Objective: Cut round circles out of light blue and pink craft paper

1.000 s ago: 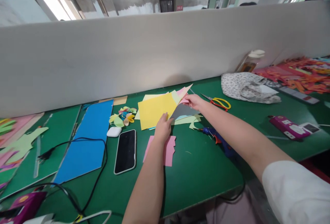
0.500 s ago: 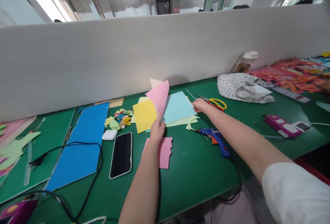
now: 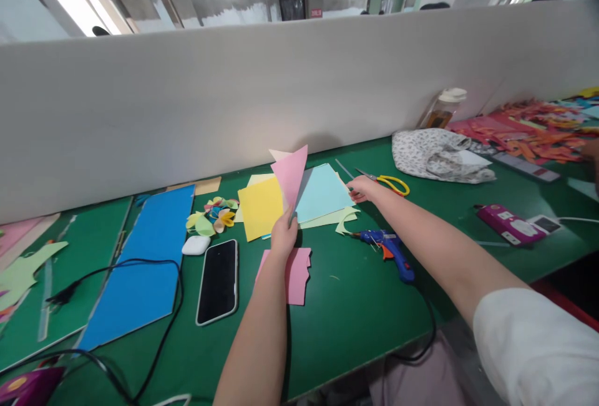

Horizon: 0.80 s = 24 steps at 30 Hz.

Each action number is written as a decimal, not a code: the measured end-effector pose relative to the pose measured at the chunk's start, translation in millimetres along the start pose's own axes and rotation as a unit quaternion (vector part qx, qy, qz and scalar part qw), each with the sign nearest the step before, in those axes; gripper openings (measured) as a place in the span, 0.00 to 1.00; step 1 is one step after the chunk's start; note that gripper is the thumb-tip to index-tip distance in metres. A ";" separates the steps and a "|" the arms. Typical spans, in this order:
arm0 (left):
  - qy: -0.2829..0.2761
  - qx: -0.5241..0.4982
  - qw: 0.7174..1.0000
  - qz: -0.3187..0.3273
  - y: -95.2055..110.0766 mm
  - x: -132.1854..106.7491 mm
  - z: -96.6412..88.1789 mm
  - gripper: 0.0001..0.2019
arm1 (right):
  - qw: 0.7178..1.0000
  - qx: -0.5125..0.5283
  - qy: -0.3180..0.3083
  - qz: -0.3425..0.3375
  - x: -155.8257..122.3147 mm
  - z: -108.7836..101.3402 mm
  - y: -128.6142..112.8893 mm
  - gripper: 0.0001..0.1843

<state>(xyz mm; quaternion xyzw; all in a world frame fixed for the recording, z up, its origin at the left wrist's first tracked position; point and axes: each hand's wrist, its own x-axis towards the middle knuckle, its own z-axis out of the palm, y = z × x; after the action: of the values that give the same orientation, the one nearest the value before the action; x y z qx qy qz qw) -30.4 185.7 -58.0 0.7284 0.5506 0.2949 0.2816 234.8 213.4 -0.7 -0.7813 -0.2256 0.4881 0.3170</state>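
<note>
My left hand (image 3: 284, 231) is closed on the lower edge of a pink paper sheet (image 3: 291, 172), which stands curled up from the stack. To its left lies a yellow sheet (image 3: 259, 209); to its right, a light blue sheet (image 3: 321, 194) on top of pale green paper (image 3: 322, 221). My right hand (image 3: 362, 189) is at the right edge of the blue sheet, fingers bent around the paper's edge there. Scissors (image 3: 393, 184) with yellow and red handles lie just beyond that hand. Under my left wrist is a torn-edged pink piece (image 3: 298, 275).
A blue glue gun (image 3: 388, 247) with its cord lies below my right forearm. Left are a phone (image 3: 218, 281), a white earbud case (image 3: 196, 245), paper petals (image 3: 213, 216) and a blue board (image 3: 145, 262). A patterned cloth (image 3: 435, 153) and bottle (image 3: 442, 110) stand by the white partition (image 3: 210, 94).
The pink sheet's raised part has narrowed and curled slightly more. Both hands keep nearly the same places; the whole view has shifted a little.
</note>
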 end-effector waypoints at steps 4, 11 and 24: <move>0.001 0.003 1.000 0.001 -1.5 0.3 1.5 0.22 | 1.000 0.013 -0.018 -0.020 -0.4 5.4 -0.4 0.17; 0.003 0.022 1.000 0.018 -2.0 -0.2 2.0 0.22 | 0.996 -0.009 -0.040 -0.083 -8.3 27.8 -9.4 0.17; 0.047 0.106 0.987 0.114 1.1 -1.4 4.2 0.23 | 0.915 -0.193 0.091 -0.343 -97.0 12.2 -109.4 0.13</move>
<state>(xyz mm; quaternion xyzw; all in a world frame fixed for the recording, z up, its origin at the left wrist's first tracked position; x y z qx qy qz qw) -26.9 183.7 -60.2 0.7973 0.5047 0.2995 0.1410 178.1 228.8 133.7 -0.7432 -0.5396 0.2228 0.3269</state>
